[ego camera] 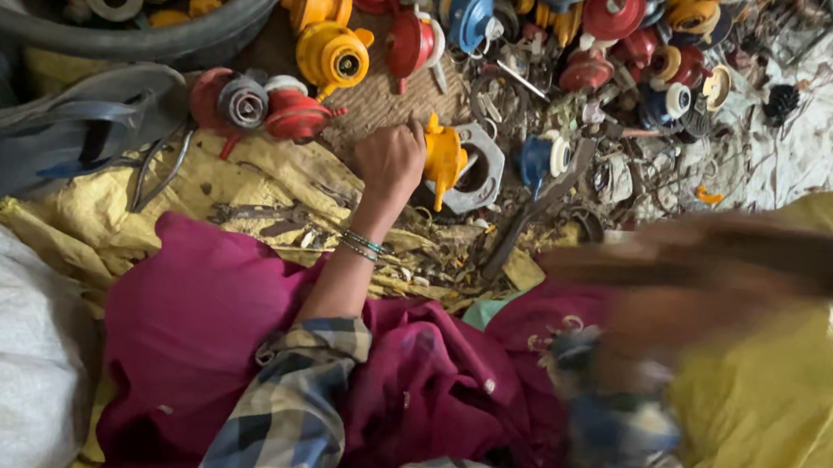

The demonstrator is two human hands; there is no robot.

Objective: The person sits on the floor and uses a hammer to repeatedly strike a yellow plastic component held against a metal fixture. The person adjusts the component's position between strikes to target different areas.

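1. Head view: the left hand (pixel 390 159) reached forward over the floor, its grip closed around a yellow plastic part (pixel 442 156) that stood on top of a grey metal ring (pixel 479 169), near the middle of the littered ground. Holding it there likely steadied the part against the ring.
2. The yellow plastic part looked moulded, with a rounded body and a thin spike pointing down past the ring; half of it was hidden by the fingers.
3. The right hand (pixel 660 316) was a blur at the right side, apparently wrapped around a dark, long tool (pixel 766 260) held crosswise; how tightly, I could not tell for certain.
4. A heap of red, blue and yellow parts (pixel 515 22) lay along the far edge of the floor, within arm's reach, and a dark tub (pixel 245 8) at the far left corner held more rings and yellow pieces.
5. A yellow sheet (pixel 802 418) and a magenta cloth (pixel 198 315) covered the near side.
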